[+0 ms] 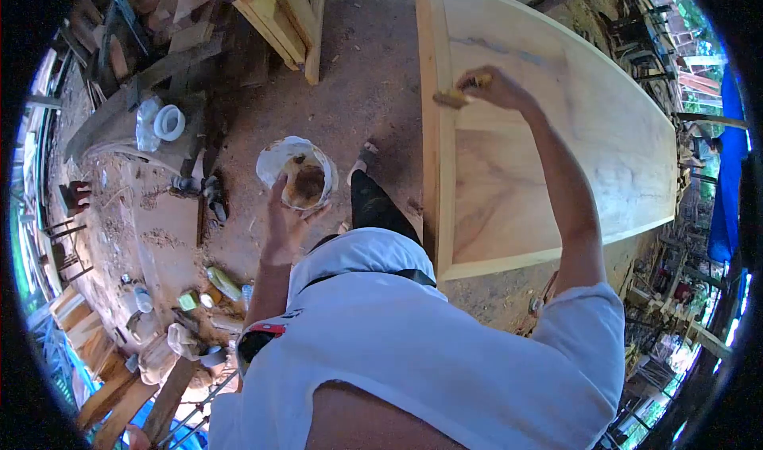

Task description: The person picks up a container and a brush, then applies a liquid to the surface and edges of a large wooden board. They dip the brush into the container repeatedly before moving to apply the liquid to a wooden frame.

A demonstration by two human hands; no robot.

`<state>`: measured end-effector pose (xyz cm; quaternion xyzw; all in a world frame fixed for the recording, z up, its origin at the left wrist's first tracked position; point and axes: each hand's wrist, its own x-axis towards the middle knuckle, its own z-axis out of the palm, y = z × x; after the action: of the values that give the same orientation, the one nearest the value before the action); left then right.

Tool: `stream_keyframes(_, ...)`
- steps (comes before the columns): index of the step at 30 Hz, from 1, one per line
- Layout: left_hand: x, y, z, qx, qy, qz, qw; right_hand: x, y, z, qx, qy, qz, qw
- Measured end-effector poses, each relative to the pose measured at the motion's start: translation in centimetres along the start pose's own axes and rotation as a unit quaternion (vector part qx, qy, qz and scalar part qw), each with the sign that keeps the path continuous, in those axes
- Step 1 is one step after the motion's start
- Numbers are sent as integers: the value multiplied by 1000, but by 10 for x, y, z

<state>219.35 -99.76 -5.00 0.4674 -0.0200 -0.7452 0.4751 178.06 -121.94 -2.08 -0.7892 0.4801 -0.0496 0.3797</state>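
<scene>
My left hand is wrapped around the near side of a white tub, tilted so that its brown-stained inside shows. Brown residue coats the tub's bottom and wall. In my right hand is a paintbrush, its head over the left edge frame of a large wooden panel. The panel has a pale raised border and dark streaked grain across its face. My right arm reaches over the panel's lower part.
Wooden boards stand at the top, left of the panel. A white container rests on a wooden surface to the left. Bottles and other clutter lie on the dirt floor at lower left, with a blue tarp at far right.
</scene>
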Motion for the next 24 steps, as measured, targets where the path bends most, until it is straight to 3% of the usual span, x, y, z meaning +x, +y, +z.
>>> stream_keyframes(4, 27, 20, 18, -36, 14, -31, 999, 56, 10, -20, 12, 69, -34, 997)
stream_keyframes(5, 36, 25, 27, -31, 12, -40, 999, 60, 7, -18, -48, 128, -39, 990)
stream_keyframes(7, 52, 38, 49, 9, -54, -30, 998, 50, 18, -7, -103, 185, -34, 977)
stream_keyframes(9, 72, 48, 68, 19, -38, -45, 998, 27, 38, 23, -170, 223, -161, 946)
stream_keyframes(10, 83, 52, 76, 21, -20, -53, 998, 8, 30, 32, -125, 168, -110, 972)
stream_keyframes(11, 92, 53, 80, 13, -57, -44, 997, -18, 11, 34, -131, 81, -96, 983)
stream_keyframes(12, 104, 54, 81, 13, -55, -51, 997, -46, 4, 49, -30, 97, -61, 993)
stream_keyframes(16, 137, 60, 98, 9, -73, -65, 995, -106, -52, 45, 3, 3, 13, 1000)
stream_keyframes(18, 147, 62, 106, -15, -60, -92, 994, -105, -64, 30, 98, -186, 98, 973)
stream_keyframes(19, 153, 62, 106, -4, -78, -90, 993, -102, -47, 34, 93, -174, 55, 979)
stream_keyframes(22, 166, 65, 111, 20, -53, -94, 994, -50, -13, 7, 100, -141, 64, 983)
stream_keyframes(24, 175, 73, 117, 32, -67, -102, 992, -3, 14, -15, 181, -108, 32, 977)
